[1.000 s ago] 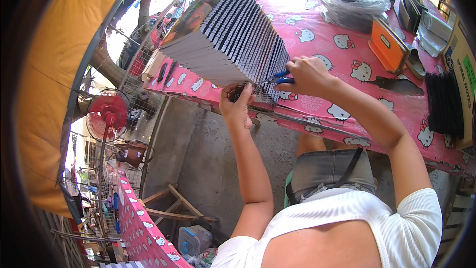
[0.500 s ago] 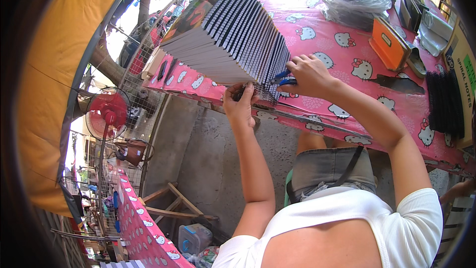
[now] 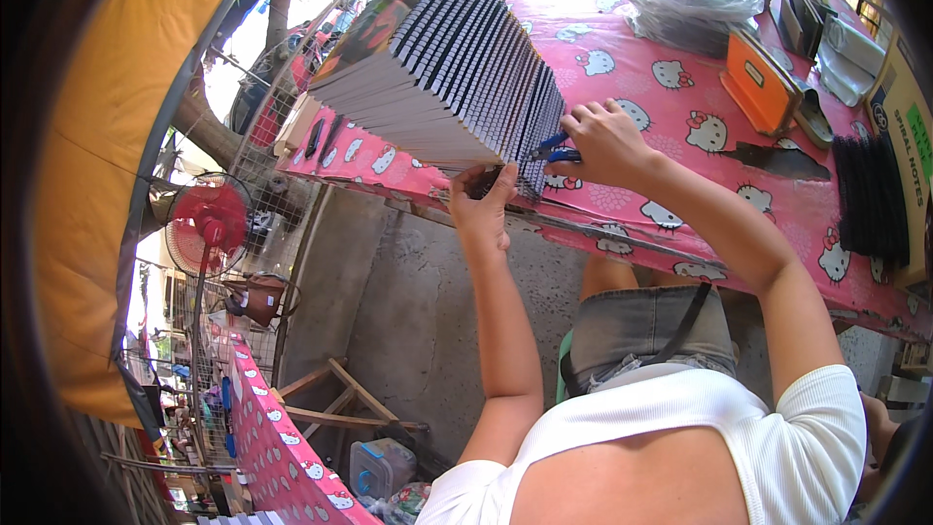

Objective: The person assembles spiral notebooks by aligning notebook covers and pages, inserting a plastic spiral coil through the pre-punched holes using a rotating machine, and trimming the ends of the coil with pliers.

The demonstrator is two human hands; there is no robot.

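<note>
The left arm reaches up with its elbow a little bent, and the left hand (image 3: 481, 209) is at the low near corner of the tall stack of spiral notebooks (image 3: 476, 73) on the pink table (image 3: 637, 170); its fingers curl, but I cannot tell if they pinch anything. The right arm bends and slants left, its hand (image 3: 610, 144) wrapped around blue-handled pliers (image 3: 557, 154) beside the coils.

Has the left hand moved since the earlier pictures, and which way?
Yes: against the stack of bound notebooks, the left hand has shifted to the right, closer to the blue-handled pliers in the right hand.
</note>
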